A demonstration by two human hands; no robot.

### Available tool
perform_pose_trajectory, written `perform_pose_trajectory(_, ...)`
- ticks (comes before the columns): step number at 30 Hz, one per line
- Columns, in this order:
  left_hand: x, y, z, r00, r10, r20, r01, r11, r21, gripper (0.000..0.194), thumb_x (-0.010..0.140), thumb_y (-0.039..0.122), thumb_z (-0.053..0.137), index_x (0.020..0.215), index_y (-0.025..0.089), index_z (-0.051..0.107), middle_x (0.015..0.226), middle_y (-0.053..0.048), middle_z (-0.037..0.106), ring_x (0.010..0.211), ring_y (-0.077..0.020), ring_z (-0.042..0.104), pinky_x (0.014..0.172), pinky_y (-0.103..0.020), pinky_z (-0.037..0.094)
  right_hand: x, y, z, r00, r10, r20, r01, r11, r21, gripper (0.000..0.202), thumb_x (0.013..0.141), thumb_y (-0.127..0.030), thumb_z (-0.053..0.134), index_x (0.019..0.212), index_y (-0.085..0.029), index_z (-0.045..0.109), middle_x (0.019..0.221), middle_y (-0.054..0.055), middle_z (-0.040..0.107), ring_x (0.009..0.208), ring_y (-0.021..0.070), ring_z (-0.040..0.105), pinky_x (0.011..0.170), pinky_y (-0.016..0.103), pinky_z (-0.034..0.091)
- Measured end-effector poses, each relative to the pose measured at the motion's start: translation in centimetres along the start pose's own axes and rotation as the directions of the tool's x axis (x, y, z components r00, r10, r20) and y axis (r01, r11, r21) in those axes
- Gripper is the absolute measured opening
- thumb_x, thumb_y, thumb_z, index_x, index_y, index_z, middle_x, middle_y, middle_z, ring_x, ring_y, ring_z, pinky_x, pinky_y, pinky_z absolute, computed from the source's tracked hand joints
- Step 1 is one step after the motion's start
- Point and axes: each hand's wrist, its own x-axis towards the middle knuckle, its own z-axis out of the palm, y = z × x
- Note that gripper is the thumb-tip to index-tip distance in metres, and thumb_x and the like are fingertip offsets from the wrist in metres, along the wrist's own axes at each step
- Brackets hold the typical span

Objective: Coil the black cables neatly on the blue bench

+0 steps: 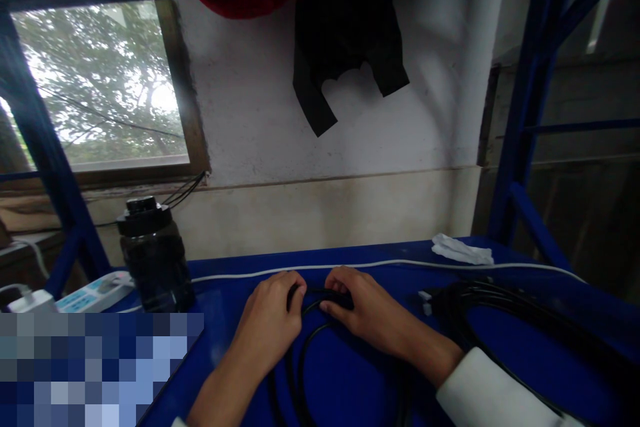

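Fingers of the left hand (273,310) and the right hand (363,310) are curled around the black cable (301,367), coiled on the blue shelf (350,373). Nearby stands a capped bottle (155,260); its content I cannot tell.

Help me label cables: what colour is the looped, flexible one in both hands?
Black; the looped cable shows best in the head view.

Wears a plain off-white sleeve (493,390) on the right arm (433,352), wide and straight-edged at the cuff (460,379), ending short of the wrist (413,339). Shows a sliver of similarly pale cloth (179,422) on the left forearm (225,383). Has bare hands (274,313).
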Motion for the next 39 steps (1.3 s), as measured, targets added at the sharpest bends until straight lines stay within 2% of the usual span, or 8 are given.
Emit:
perform_pose_trajectory(5, 0.0, -0.2, 0.5, 0.997, 0.071, 0.02, -0.072, 0.997, 0.032, 0.033, 0.091, 0.005, 0.045, 0.1, 0.023, 0.071, 0.104, -0.005, 0.075, 0.104, -0.0258, 0.067, 0.095, -0.043, 0.047, 0.0, -0.1, -0.1, 0.999, 0.03, 0.019, -0.03, 1.0, -0.005, 0.012, 0.092, -0.026, 0.076, 0.098, -0.02, 0.067, 0.096, 0.003, 0.07, 0.09, 0.0211, 0.063, 0.079, 0.032, 0.045)
perform_pose_trajectory(10, -0.3, 0.2, 0.8, 0.987, 0.126, 0.095, -0.122, 0.991, -0.046, 0.04, 0.09, 0.002, 0.041, 0.105, 0.024, 0.072, 0.106, -0.005, 0.072, 0.106, -0.0237, 0.066, 0.095, -0.041, 0.049, 0.0, -0.1, -0.2, 0.999, 0.037, 0.031, -0.036, 0.999, -0.04, 0.01, 0.094, -0.029, 0.075, 0.094, -0.022, 0.068, 0.094, 0.002, 0.07, 0.089, 0.0209, 0.063, 0.076, 0.031, 0.043)
perform_pose_trajectory(14, -0.4, 0.5, 0.7, 0.987, 0.125, 0.1, -0.119, 0.991, -0.062, 0.025, 0.097, 0.017, 0.05, 0.105, 0.025, 0.072, 0.102, -0.005, 0.071, 0.097, -0.0235, 0.067, 0.089, -0.039, 0.05, 0.0, -0.1, -0.4, 0.998, 0.042, 0.043, -0.038, 0.995, -0.092, 0.008, 0.094, -0.027, 0.073, 0.09, -0.022, 0.069, 0.091, 0.002, 0.07, 0.083, 0.02, 0.062, 0.07, 0.03, 0.04)
perform_pose_trajectory(17, -0.3, 0.4, 0.8, 0.988, 0.112, 0.108, -0.106, 0.993, -0.056, 0.014, 0.094, 0.028, 0.063, 0.103, 0.026, 0.073, 0.101, -0.004, 0.071, 0.093, -0.024, 0.065, 0.083, -0.037, 0.05, 0.0, -0.2, -0.5, 0.998, 0.053, 0.045, -0.049, 0.994, -0.095, 0.006, 0.094, -0.025, 0.073, 0.089, -0.023, 0.069, 0.088, 0.001, 0.07, 0.08, 0.0192, 0.062, 0.068, 0.029, 0.039)
perform_pose_trajectory(28, -0.3, 0.2, 0.9, 0.986, 0.111, 0.121, -0.106, 0.993, -0.048, 0.015, 0.098, 0.033, 0.063, 0.102, 0.024, 0.074, 0.101, -0.004, 0.071, 0.095, -0.0238, 0.065, 0.085, -0.037, 0.048, 0.1, -0.1, -0.4, 0.998, 0.055, 0.042, -0.053, 0.996, -0.066, 0.005, 0.09, -0.025, 0.075, 0.089, -0.022, 0.071, 0.087, 0.001, 0.071, 0.08, 0.019, 0.062, 0.069, 0.029, 0.04)
perform_pose_trajectory(31, -0.5, 0.4, 0.9, 0.987, 0.099, 0.127, -0.093, 0.994, -0.057, 0.022, 0.091, 0.041, 0.073, 0.105, 0.024, 0.074, 0.105, -0.005, 0.071, 0.099, -0.0254, 0.065, 0.088, -0.038, 0.049, 0.0, 0.1, -0.3, 0.998, 0.053, 0.033, -0.051, 0.996, -0.069, 0.005, 0.089, -0.024, 0.076, 0.091, -0.022, 0.072, 0.089, 0.001, 0.071, 0.083, 0.0195, 0.063, 0.07, 0.029, 0.04)
perform_pose_trajectory(34, -0.6, 0.4, 0.9, 0.985, 0.08, 0.151, -0.07, 0.995, -0.065, 0.027, 0.085, 0.039, 0.081, 0.106, 0.024, 0.074, 0.109, -0.004, 0.07, 0.103, -0.0261, 0.065, 0.091, -0.038, 0.048, 0.0, 0.1, -0.3, 0.998, 0.05, 0.028, -0.048, 0.996, -0.077, 0.008, 0.09, -0.029, 0.076, 0.093, -0.022, 0.072, 0.089, 0.002, 0.071, 0.083, 0.02, 0.063, 0.069, 0.029, 0.04)
perform_pose_trajectory(39, -0.4, 0.3, 0.8, 0.985, 0.063, 0.161, -0.057, 0.997, -0.045, 0.014, 0.091, 0.036, 0.075, 0.098, 0.024, 0.072, 0.103, -0.003, 0.072, 0.099, -0.0243, 0.065, 0.083, -0.035, 0.046, 0.1, -0.2, -0.5, 0.998, 0.053, 0.046, -0.05, 0.996, -0.069, 0.01, 0.091, -0.031, 0.077, 0.09, -0.022, 0.073, 0.085, 0.001, 0.071, 0.079, 0.0192, 0.062, 0.066, 0.029, 0.038)
